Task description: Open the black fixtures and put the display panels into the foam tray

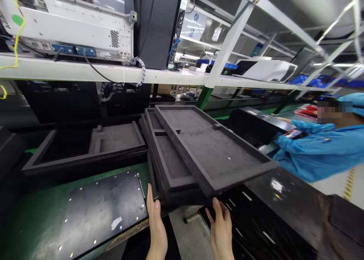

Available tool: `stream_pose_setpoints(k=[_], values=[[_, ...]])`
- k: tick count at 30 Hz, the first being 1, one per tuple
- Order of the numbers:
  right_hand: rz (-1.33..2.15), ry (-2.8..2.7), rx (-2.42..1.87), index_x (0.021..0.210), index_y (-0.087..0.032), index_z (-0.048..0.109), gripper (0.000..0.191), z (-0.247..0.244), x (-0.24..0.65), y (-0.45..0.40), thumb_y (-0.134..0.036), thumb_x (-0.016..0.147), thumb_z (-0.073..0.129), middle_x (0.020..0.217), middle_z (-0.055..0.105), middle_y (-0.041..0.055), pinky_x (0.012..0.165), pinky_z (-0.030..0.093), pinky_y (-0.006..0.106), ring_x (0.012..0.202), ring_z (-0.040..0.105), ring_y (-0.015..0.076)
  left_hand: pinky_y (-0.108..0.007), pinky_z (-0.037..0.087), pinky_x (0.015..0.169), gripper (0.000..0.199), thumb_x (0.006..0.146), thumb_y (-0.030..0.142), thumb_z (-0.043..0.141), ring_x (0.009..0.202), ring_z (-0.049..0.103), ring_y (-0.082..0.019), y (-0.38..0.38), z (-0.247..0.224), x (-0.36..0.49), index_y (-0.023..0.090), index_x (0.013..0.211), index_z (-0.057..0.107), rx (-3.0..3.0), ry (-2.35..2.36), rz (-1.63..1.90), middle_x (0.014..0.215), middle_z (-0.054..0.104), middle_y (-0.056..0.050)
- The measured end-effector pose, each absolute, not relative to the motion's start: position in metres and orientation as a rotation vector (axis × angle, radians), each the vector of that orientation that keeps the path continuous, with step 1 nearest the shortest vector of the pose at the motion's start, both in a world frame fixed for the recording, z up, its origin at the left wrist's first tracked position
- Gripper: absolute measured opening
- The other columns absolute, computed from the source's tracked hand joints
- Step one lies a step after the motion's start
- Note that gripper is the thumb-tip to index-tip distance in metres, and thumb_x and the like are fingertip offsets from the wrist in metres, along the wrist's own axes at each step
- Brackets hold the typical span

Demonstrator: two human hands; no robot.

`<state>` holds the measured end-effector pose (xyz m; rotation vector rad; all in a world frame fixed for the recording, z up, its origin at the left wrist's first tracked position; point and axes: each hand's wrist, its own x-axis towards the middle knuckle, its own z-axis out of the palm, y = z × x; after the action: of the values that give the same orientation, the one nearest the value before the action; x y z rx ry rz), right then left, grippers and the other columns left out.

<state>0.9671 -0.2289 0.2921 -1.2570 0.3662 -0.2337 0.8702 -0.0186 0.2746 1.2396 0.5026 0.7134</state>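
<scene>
In the head view, dark grey foam trays (196, 138) lie in an uneven stack in front of me. The top one sits turned and shifted to the right over those below. My left hand (157, 229) is upright at the stack's near left corner, fingers stretched out, nothing held. Below the top tray's near corner is my right hand (222, 229), its fingers apart and slightly bent. Its fingertips are close to that corner; whether they touch it I cannot tell. A flat black panel (108, 207) with a row of holes along its edges lies left of my left hand.
Another foam tray (119, 138) lies on the green bench (25, 210) at the left. A white shelf (167, 77) carrying equipment (85, 28) runs above. Dark glossy cabinets (287, 203) stand at the right, where a person (327, 146) in blue works.
</scene>
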Motion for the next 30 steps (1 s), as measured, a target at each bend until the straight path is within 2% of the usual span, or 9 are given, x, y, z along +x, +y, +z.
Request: stream_pose_setpoints(k=[3,5,8,11,13,15,18,22,30], values=[[-0.309,0.435,-1.018,0.098,-0.03,0.068,0.052,0.302,0.94,-0.235,-0.055,0.065,0.1,0.12,0.065,-0.0006,0.097,0.067,0.043,0.132,0.061,0.0244,-0.047,0.03,0.139,0.101,0.094,0.088,0.035,0.166,0.033,-0.034,-0.013,0.26,0.856,0.023,0.172,0.041,1.253,0.474,0.685,0.175,0.042,-0.007],[-0.331,0.462,-0.917,0.097,-0.03,0.069,0.05,0.311,0.938,-0.236,-0.048,0.064,0.101,0.116,0.069,-0.0006,0.099,0.067,0.044,0.127,0.064,0.0229,-0.044,0.027,0.14,0.108,0.09,0.093,0.034,0.166,0.033,-0.034,-0.014,0.257,0.852,0.02,0.169,0.046,1.29,0.449,0.655,0.174,0.043,-0.009],[-0.182,0.469,-0.85,0.108,-0.03,0.074,0.052,0.322,0.941,-0.224,-0.049,0.067,0.099,0.122,0.074,0.0002,0.107,0.063,0.037,0.125,0.068,0.0198,-0.043,0.022,0.141,0.115,0.085,0.098,0.041,0.166,0.031,-0.036,-0.027,0.267,0.848,0.016,0.163,0.055,1.336,0.388,0.611,0.175,0.041,-0.015],[0.076,0.351,-0.853,0.116,-0.031,0.076,0.054,0.327,0.936,-0.2,-0.067,0.077,0.087,0.13,0.076,0.0027,0.104,0.065,0.043,0.127,0.07,0.025,-0.044,0.021,0.141,0.1,0.091,0.09,0.046,0.167,0.03,-0.035,-0.048,0.288,0.839,0.017,0.157,0.062,1.301,0.312,0.538,0.174,0.041,-0.015],[0.131,0.234,-0.9,0.121,-0.03,0.076,0.058,0.329,0.931,-0.187,-0.075,0.085,0.075,0.131,0.077,0.005,0.102,0.065,0.052,0.126,0.071,0.0304,-0.042,0.022,0.141,0.084,0.097,0.079,0.05,0.168,0.028,-0.031,-0.059,0.305,0.829,0.024,0.159,0.06,1.258,0.303,0.488,0.177,0.037,-0.009],[0.095,0.167,-0.949,0.126,-0.029,0.074,0.058,0.332,0.928,-0.18,-0.073,0.088,0.07,0.129,0.078,0.0063,0.1,0.064,0.055,0.123,0.072,0.0323,-0.042,0.022,0.141,0.073,0.101,0.07,0.053,0.169,0.025,-0.027,-0.061,0.32,0.817,0.031,0.162,0.055,1.204,0.309,0.436,0.179,0.034,-0.002],[0.049,0.163,-0.958,0.13,-0.029,0.071,0.054,0.338,0.926,-0.174,-0.061,0.087,0.071,0.128,0.078,0.0047,0.099,0.064,0.05,0.12,0.073,0.0294,-0.044,0.024,0.14,0.065,0.105,0.065,0.052,0.168,0.027,-0.026,-0.05,0.338,0.801,0.034,0.161,0.053,1.137,0.295,0.381,0.178,0.037,0.0],[0.078,0.206,-0.817,0.133,-0.03,0.066,0.056,0.35,0.922,-0.167,-0.049,0.081,0.079,0.132,0.077,0.0006,0.094,0.065,0.037,0.117,0.073,0.023,-0.047,0.036,0.134,0.063,0.103,0.071,0.051,0.161,0.04,-0.03,-0.028,0.352,0.786,0.034,0.154,0.058,1.114,0.27,0.39,0.171,0.047,-0.003],[0.065,0.206,-0.813,0.122,-0.026,0.069,0.061,0.365,0.898,-0.18,-0.046,0.068,0.089,0.119,0.077,0.0038,0.074,0.065,0.028,0.098,0.073,0.0205,-0.045,0.045,0.127,0.057,0.103,0.065,0.054,0.155,0.048,-0.03,-0.013,0.349,0.774,0.027,0.147,0.061,1.047,0.293,0.392,0.161,0.056,-0.009]])
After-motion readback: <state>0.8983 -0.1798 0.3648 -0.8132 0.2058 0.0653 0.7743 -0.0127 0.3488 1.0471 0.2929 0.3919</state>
